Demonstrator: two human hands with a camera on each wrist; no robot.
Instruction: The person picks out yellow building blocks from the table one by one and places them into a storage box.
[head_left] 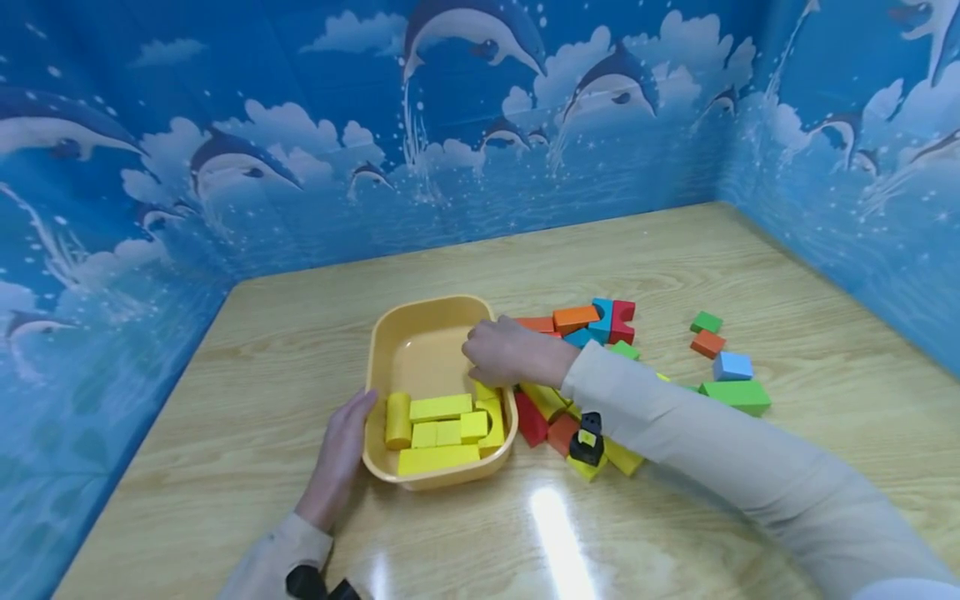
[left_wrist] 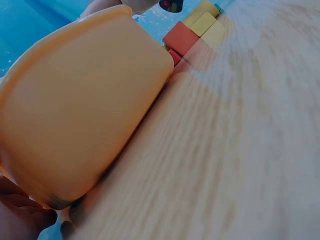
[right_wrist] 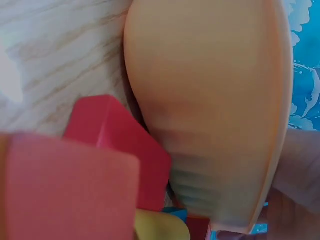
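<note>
Judging filling partly done: peach rounded plastic tray (head_left: 427, 358) on wood-grain worktop (head_left: 300, 333) holds yellow rectangular blocks (head_left: 441, 459), yellow cylinder (head_left: 398, 421). Remaining outside, right: loose yellow blocks (head_left: 624, 457), red wedge (head_left: 529, 418), green rectangular block (head_left: 737, 397). Left hand (head_left: 340, 446) at left wall, right hand (head_left: 510, 350) over right rim; I can't tell whether either grip clamps anything.

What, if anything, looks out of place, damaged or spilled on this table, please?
Nothing looks damaged or clearly spilled. The one mild oddity, perhaps, is that several yellow blocks lie outside the tan bin, to its right among other colours, whereas the blocks visible inside are all yellow.
</note>
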